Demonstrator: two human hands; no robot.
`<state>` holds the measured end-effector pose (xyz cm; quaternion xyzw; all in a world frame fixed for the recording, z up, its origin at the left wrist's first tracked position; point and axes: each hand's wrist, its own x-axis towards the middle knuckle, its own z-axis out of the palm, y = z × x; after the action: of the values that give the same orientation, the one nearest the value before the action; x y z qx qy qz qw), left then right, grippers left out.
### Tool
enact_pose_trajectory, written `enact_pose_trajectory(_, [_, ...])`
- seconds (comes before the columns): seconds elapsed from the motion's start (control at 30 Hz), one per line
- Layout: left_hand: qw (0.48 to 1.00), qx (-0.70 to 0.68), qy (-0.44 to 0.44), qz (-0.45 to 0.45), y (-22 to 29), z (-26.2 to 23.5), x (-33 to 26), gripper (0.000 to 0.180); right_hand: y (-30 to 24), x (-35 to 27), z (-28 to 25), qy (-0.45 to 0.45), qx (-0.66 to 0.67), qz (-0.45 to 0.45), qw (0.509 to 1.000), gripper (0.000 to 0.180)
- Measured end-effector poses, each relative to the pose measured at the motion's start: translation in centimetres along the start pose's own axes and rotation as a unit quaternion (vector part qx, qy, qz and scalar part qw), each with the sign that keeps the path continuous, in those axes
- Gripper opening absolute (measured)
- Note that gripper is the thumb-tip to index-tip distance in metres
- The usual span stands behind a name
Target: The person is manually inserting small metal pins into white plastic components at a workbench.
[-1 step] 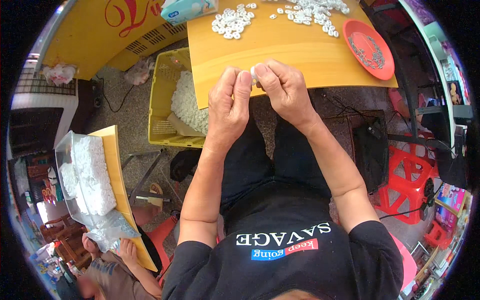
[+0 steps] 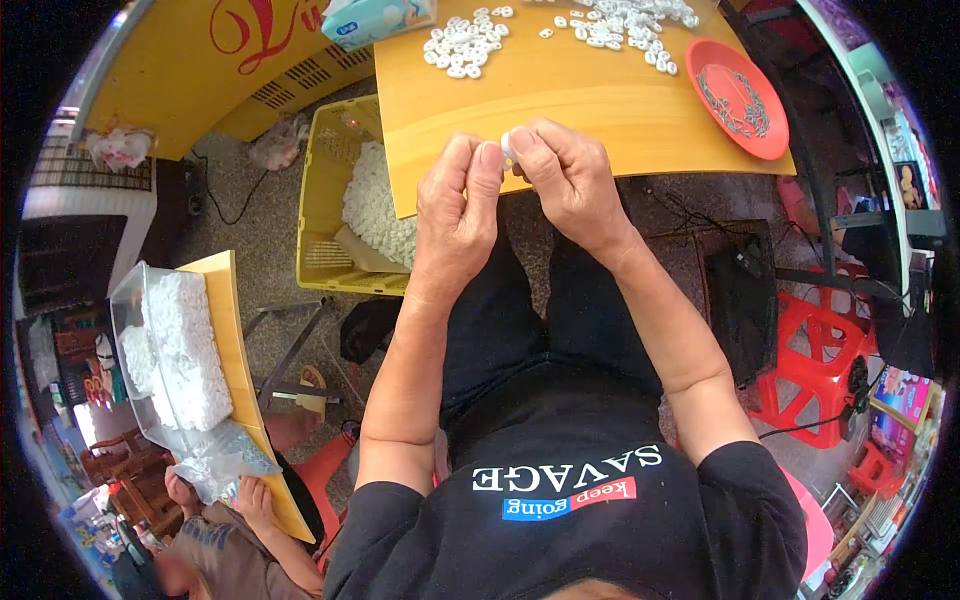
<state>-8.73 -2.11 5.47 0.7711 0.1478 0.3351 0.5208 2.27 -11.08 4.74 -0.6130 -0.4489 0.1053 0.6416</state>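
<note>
At the near edge of the yellow table (image 2: 590, 110), my left hand (image 2: 455, 205) and my right hand (image 2: 578, 185) meet, thumbs up and fingers curled. Pinched between their fingertips is a small white plastic piece (image 2: 507, 150), mostly covered by the thumbs. Farther back on the table lie a pile of white oval pieces with dark slots (image 2: 466, 46) and a second, wider pile (image 2: 635, 22). A red plate (image 2: 768, 148) to the right bears thin grey metal pieces (image 2: 738, 104), too small to name.
A yellow crate (image 2: 314, 190) of white pieces (image 2: 378, 212) stands left of the table. A tissue pack (image 2: 375, 22) lies at the back. At lower left, another person's hand (image 2: 257, 503) is by a plastic bag (image 2: 225, 462) and a clear box (image 2: 135, 290). Red stools (image 2: 815, 345) stand right.
</note>
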Motion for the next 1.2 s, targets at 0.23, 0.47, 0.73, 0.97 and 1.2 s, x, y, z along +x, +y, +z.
enact_pose_trajectory(0.23, [1.000, 0.008, -0.009, -0.005, 0.0, 0.1, -0.2, 0.025, -0.1, -0.4, 0.3, 0.003, 0.042, 0.050, 0.998, 0.031])
enact_pose_trajectory(0.47, [0.999, 0.003, 0.032, -0.012, -0.3, 1.1, -0.5, 0.019, -0.2, -0.8, 0.6, 0.034, -0.043, -0.005, 0.998, 0.028])
enact_pose_trajectory(0.73, [0.993, -0.048, 0.079, -0.076, -1.1, 2.8, -1.5, 0.028, 0.5, -1.3, 0.8, 0.028, -0.079, 0.004, 0.996, 0.027])
enact_pose_trajectory(0.97, [0.992, -0.086, 0.045, -0.079, -1.6, 1.4, -1.6, 0.032, -0.1, -1.2, 0.6, -0.035, 0.146, 0.173, 0.974, 0.037])
enact_pose_trajectory(1.2, [0.992, -0.117, 0.043, 0.025, -3.3, 1.8, -1.3, 0.049, 0.4, -1.3, 0.6, -0.031, 0.179, 0.199, 0.963, 0.036])
